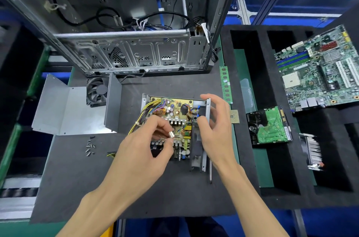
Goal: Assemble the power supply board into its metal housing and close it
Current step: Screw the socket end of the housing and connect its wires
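Power supply board (174, 116) sits in metal housing (208, 112); left hand (147, 147) pinches small white connector (171, 134) (over board), right hand (213, 126) grips housing wall.

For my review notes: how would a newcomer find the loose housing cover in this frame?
Start at the open computer case at the back of the dark mat. Just in front of its left end lies the housing cover, beside a black fan. It is the only plain grey folded sheet metal, bare of components.
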Action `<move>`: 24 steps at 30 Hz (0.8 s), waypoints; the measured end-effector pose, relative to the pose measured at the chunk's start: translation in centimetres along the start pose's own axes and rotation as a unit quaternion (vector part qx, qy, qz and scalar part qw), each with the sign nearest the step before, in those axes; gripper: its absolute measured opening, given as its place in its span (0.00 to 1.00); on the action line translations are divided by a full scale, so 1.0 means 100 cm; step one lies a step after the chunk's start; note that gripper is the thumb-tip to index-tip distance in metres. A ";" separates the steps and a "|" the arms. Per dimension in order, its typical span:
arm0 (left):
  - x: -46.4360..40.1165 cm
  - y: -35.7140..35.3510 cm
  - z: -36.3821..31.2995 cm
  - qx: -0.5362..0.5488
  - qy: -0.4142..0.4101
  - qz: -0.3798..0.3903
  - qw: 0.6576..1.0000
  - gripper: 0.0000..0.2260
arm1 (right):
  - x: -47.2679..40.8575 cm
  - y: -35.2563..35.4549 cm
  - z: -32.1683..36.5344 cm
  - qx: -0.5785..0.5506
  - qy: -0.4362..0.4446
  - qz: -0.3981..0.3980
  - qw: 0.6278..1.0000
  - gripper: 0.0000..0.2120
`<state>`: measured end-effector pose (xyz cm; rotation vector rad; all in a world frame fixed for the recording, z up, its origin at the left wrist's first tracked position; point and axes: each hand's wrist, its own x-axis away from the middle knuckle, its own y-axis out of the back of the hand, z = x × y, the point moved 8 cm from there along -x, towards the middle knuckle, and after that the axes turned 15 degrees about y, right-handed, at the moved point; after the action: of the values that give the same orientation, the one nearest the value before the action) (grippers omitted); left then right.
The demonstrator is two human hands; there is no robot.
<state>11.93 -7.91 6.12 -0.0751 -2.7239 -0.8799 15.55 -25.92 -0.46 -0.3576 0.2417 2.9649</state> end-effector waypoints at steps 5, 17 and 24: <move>0.002 -0.005 0.006 0.000 0.004 0.005 1.000 0.11 | -0.004 -0.003 -0.004 -0.007 -0.030 -0.007 0.999 0.20; 0.007 -0.015 0.009 0.053 -0.009 0.051 0.997 0.08 | -0.007 -0.004 -0.015 -0.012 -0.063 -0.016 0.998 0.19; 0.007 -0.020 0.005 0.063 -0.016 0.048 0.997 0.09 | -0.006 -0.007 -0.021 -0.012 -0.072 0.003 0.997 0.21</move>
<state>10.88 -9.28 4.81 -0.1950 -2.7718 -0.6847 16.75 -25.64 -2.42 -0.1457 0.1906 2.9834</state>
